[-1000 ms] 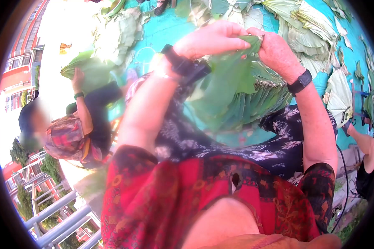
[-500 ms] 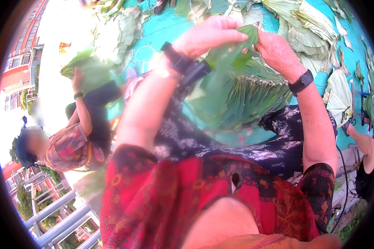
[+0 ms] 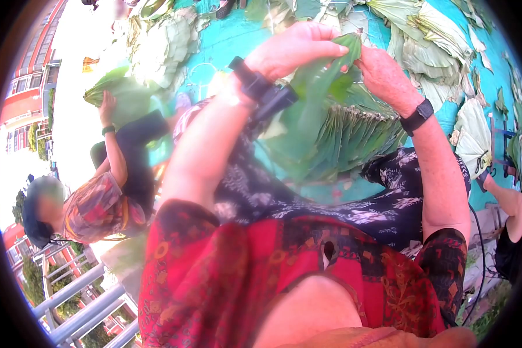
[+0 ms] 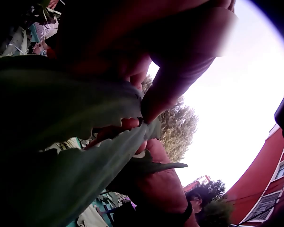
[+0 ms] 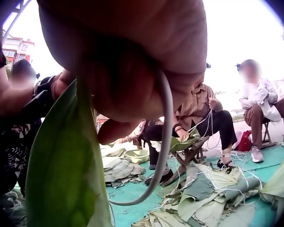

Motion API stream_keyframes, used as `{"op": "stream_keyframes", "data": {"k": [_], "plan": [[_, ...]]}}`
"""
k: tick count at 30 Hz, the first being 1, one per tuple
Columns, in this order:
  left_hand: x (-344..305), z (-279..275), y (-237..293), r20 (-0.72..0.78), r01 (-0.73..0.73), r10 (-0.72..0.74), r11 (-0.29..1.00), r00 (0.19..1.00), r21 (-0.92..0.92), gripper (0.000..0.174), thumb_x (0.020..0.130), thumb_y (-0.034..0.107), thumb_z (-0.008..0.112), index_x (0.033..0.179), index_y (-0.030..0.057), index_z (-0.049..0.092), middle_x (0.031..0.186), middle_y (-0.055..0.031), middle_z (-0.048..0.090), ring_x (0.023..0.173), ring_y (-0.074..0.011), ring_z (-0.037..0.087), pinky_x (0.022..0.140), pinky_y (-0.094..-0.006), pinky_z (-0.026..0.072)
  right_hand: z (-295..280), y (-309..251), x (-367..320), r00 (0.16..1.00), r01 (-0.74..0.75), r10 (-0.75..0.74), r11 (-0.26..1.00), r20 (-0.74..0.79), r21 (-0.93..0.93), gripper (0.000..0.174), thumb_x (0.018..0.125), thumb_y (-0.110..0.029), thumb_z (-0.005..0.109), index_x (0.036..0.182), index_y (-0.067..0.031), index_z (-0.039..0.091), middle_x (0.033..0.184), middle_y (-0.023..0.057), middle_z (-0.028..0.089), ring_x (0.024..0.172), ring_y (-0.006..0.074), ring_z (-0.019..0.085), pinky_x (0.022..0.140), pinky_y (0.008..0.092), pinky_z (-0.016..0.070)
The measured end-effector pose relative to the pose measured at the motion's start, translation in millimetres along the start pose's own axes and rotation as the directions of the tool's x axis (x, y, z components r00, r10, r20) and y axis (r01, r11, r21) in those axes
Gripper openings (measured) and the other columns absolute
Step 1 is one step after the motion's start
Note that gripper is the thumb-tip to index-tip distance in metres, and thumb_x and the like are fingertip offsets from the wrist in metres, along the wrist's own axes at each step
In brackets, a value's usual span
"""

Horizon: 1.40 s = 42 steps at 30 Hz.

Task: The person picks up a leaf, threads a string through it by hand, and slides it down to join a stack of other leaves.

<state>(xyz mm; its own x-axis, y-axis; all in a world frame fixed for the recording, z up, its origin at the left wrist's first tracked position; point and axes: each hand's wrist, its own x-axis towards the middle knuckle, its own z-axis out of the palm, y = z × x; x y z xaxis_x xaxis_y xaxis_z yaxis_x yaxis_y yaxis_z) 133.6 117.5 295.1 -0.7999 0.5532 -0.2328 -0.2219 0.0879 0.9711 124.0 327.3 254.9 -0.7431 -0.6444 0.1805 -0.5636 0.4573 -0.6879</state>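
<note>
In the head view the left hand (image 3: 296, 49) pinches the top of a large green leaf (image 3: 316, 124) between thumb and fingers. The right hand (image 3: 385, 75) grips the same leaf's gathered tip from the other side, the two hands a short gap apart. Below them lies a thick stack of layered leaves (image 3: 359, 139). The left wrist view shows the left hand's fingers (image 4: 158, 97) at the leaf's torn edge (image 4: 109, 156). In the right wrist view the curled right hand (image 5: 127, 61) is above the hanging leaf (image 5: 68, 165), with a white cord (image 5: 168, 127) beside it.
Piles of pale leaves (image 3: 435, 46) lie on a turquoise ground sheet (image 3: 214, 52). At the left a seated person (image 3: 101, 203) holds another leaf bundle (image 3: 119, 98). More seated people (image 5: 198, 109) and a green bowl (image 5: 137, 156) show in the right wrist view. Metal rails (image 3: 93, 307) stand at lower left.
Both hands have shifted slightly, and the leaf's tip now points up between them with its sides drawn closer together. The person at the left has leaned back and lower in the view.
</note>
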Motion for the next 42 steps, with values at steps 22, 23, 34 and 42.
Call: {"op": "stream_keyframes", "data": {"k": [22, 23, 34, 42], "plan": [[-3, -12, 1, -0.105, 0.021, -0.035, 0.991, 0.994, -0.135, 0.021, 0.090, 0.014, 0.064, 0.107, 0.0026, 0.067, 0.092, -0.0029, 0.070, 0.081, -0.0084, 0.064, 0.078, -0.0231, 0.0503, -19, 20, 3, 0.999, 0.030, -0.027, 0.985, -0.021, 0.168, 0.020, 0.086, -0.008, 0.055, 0.102, -0.0005, 0.064, 0.083, 0.0173, 0.065, 0.077, 0.0274, 0.064, 0.071, 0.0333, 0.0496], [-2, -13, 1, -0.126, 0.023, -0.040, 0.991, 0.991, -0.133, 0.021, 0.090, 0.014, 0.064, 0.106, 0.0027, 0.067, 0.091, -0.0028, 0.070, 0.081, -0.0085, 0.064, 0.077, -0.0232, 0.0504, -17, 19, 2, 1.000, -0.024, 0.023, 0.983, 0.009, 0.179, 0.021, 0.087, -0.006, 0.053, 0.104, 0.0006, 0.063, 0.088, 0.0168, 0.066, 0.082, 0.0257, 0.064, 0.074, 0.0325, 0.0495], [5, -6, -7, -0.143, 0.050, -0.062, 0.995, 0.988, -0.089, 0.019, 0.089, 0.015, 0.064, 0.102, 0.0020, 0.067, 0.089, -0.0041, 0.070, 0.082, -0.0094, 0.065, 0.077, -0.0227, 0.0501, -27, 6, 9, 0.956, 0.061, -0.035, 0.995, -0.290, 0.081, 0.021, 0.086, -0.007, 0.056, 0.104, -0.0022, 0.066, 0.094, 0.0133, 0.068, 0.085, 0.0253, 0.066, 0.077, 0.0336, 0.0512], [12, -8, -16, -0.249, 0.029, -0.027, 1.000, 0.968, 0.005, 0.020, 0.088, 0.015, 0.066, 0.103, 0.0016, 0.067, 0.093, -0.0033, 0.069, 0.085, -0.0081, 0.063, 0.078, -0.0220, 0.0490, -38, -58, 9, 0.928, 0.176, -0.211, 0.975, -0.306, -0.136, 0.015, 0.079, -0.009, 0.061, 0.091, -0.0018, 0.065, 0.093, 0.0151, 0.057, 0.091, 0.0327, 0.054, 0.079, 0.0389, 0.0443]]}}
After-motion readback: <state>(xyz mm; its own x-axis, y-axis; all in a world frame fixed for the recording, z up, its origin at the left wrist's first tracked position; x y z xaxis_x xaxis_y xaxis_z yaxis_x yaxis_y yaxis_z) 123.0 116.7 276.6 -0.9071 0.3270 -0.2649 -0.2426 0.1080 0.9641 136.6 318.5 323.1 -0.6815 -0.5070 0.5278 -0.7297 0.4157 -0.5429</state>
